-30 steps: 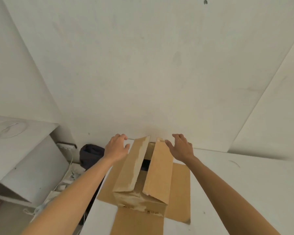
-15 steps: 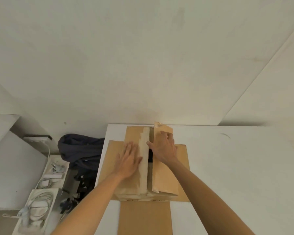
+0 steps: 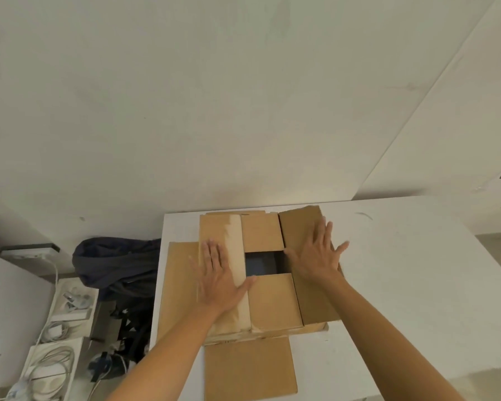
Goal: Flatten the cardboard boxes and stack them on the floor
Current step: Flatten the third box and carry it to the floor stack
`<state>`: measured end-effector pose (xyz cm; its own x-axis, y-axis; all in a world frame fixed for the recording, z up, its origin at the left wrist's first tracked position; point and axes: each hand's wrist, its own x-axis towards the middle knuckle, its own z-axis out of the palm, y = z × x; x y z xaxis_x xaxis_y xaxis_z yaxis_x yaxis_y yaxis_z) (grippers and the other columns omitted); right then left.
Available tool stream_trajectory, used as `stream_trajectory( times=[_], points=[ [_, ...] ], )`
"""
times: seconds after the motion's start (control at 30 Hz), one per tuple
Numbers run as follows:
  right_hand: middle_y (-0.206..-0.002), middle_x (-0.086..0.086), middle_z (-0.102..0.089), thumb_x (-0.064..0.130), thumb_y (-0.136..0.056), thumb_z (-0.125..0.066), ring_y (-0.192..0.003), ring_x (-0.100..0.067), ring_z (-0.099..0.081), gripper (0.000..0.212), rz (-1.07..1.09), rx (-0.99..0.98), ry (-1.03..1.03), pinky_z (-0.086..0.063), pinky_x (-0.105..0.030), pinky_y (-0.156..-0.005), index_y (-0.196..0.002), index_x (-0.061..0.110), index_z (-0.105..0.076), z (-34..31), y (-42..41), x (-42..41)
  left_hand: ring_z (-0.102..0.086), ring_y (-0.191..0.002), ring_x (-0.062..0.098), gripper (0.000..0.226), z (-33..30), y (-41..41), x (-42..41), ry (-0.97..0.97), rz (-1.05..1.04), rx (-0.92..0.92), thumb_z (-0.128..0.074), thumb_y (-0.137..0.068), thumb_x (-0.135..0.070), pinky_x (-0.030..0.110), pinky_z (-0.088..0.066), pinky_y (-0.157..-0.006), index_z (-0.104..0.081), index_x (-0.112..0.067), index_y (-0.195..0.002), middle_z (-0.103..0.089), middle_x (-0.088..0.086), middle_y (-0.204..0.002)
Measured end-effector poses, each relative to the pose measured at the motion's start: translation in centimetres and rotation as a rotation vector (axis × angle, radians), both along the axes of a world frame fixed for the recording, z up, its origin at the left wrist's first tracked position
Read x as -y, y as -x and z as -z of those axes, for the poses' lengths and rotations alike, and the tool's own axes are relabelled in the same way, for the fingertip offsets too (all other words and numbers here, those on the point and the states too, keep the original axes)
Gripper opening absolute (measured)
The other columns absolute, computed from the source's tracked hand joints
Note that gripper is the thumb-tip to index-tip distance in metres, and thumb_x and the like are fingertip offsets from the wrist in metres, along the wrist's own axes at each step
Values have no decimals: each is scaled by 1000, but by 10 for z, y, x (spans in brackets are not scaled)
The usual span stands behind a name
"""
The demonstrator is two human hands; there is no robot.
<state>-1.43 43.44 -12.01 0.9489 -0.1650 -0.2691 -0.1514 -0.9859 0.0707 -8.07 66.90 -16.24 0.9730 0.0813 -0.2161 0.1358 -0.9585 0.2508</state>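
White walls back a white bench [image 3: 402, 285] in the head view, where a cardboard box [image 3: 272, 299] sits at the bench's left end on flat cardboard sheets [image 3: 249, 369]. Its left hand [image 3: 219, 280] lies flat, fingers spread, on the left flap; the right hand [image 3: 315, 256], fingers also spread, presses the right flap outward. Left of the bench, a dark bag [image 3: 116, 261] lies on the floor.

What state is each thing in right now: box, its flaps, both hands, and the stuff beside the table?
cardboard box: on the table, not yet flat, dark gap open at top centre
left flap: pressed down
right flap: pressed down
left hand: open, flat on left flap
right hand: open, fingers spread on right flap
dark bag: slumped on floor
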Motion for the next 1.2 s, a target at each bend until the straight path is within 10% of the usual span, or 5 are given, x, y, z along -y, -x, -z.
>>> stream_trajectory(
  times=[0.27,0.43,0.53,0.7,1.2],
  points=[
    [-154,-18,-47,29,-111,-35,-137,-38,-49,60,104,-193,-583,-41,-45,-110,-162,6,-14,36,13,-16,18,-152,38,117,-30,-12,5,51,-31,-113,-46,-81,-72,68,16,-114,15,-7,-157,21,20,-164],
    [-143,-16,-57,25,-110,-37,-127,-36,-57,49,73,-182,-599,-46,-42,-101,-154,6,-33,36,11,-12,-61,-89,21,55,-97,-35,-36,317,-208,-84,-60,-87,-24,35,-54,-72,-30,-27,-133,-60,5,-112],
    [-142,-16,-58,27,-109,-37,-126,-36,-58,50,67,-172,-571,-47,-43,-100,-154,6,-32,39,11,-13,-63,-93,26,73,-107,-45,-83,74,-246,-15,-62,-93,-17,33,-49,-61,-18,-14,-151,-61,12,-121],
    [-129,-15,-63,28,-108,-41,-113,-34,-63,40,71,-102,-497,-48,-39,-87,-143,8,-39,40,15,-19,-4,-153,40,98,-64,-34,-119,-186,-178,-11,-61,-93,-3,70,-19,-115,11,-14,-159,9,21,-166],
    [-138,-2,-51,80,-85,-50,-127,-26,-51,79,-30,371,-378,-32,-57,-109,-138,22,-45,38,-13,-26,-8,-155,16,88,23,-17,-56,569,-455,157,-4,-94,-74,46,-11,-126,-11,-17,-161,-10,0,-169]
  ],
)
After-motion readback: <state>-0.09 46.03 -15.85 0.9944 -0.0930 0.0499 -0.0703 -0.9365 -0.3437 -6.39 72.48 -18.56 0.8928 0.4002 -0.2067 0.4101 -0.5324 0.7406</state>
